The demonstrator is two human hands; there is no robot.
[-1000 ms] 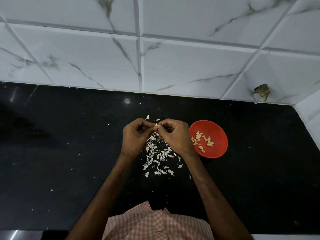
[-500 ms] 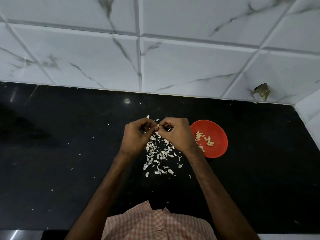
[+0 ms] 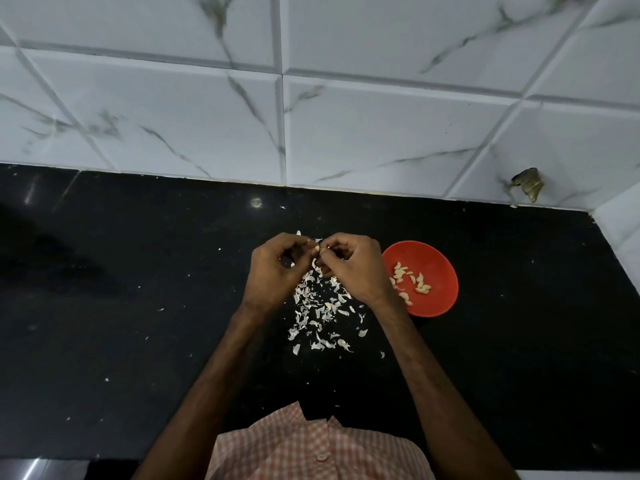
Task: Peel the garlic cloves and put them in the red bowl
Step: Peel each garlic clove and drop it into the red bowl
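While both hands meet above the black counter (image 3: 138, 306), the left hand (image 3: 273, 271) and right hand (image 3: 353, 268) curl their fingertips onto one small garlic clove (image 3: 317, 248), pinching it between them. Directly beneath the fingers lies a scatter of papery skins (image 3: 318, 317). Just right of the right knuckles sits the red bowl (image 3: 446, 271) (its near-left rim hidden by the wrist), holding peeled cloves (image 3: 412, 280). Left of the fingers the counter runs wide and dark; beyond them it ends at the tiled wall (image 3: 381, 133).
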